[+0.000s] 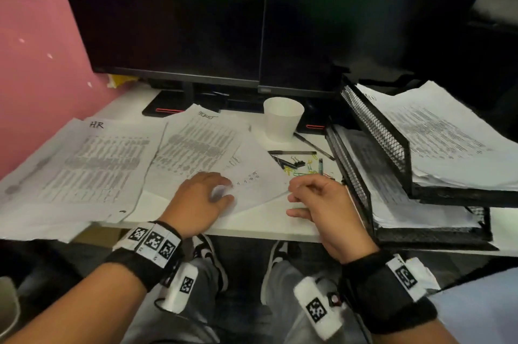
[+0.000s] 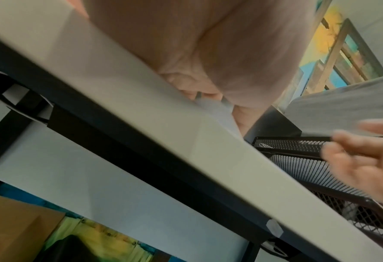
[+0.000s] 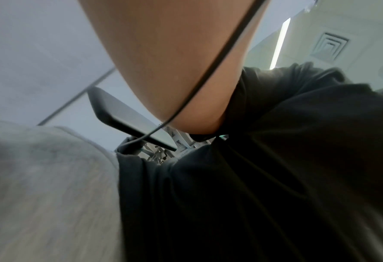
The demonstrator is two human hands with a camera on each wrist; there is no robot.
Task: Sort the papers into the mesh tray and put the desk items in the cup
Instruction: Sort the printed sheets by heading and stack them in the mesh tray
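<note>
White printed sheet lies under the left hand, fingers spread and pressing; at its 3 o'clock the right hand is loosely curled, seemingly empty.

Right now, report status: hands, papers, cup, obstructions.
Left hand on loose sheet, grip unclear; right hand free. Papers spread on desk, mesh tray part filled. Pens and clips outside cup. Path to tray looks clear.

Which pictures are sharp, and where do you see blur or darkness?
Head view: mostly sharp, cup crisp, left hand smeared at the fingertips, monitors dark. Left wrist view: soft throughout, right hand motion-blurred. Right wrist view: soft, dark shirt, bright ceiling light.
</note>
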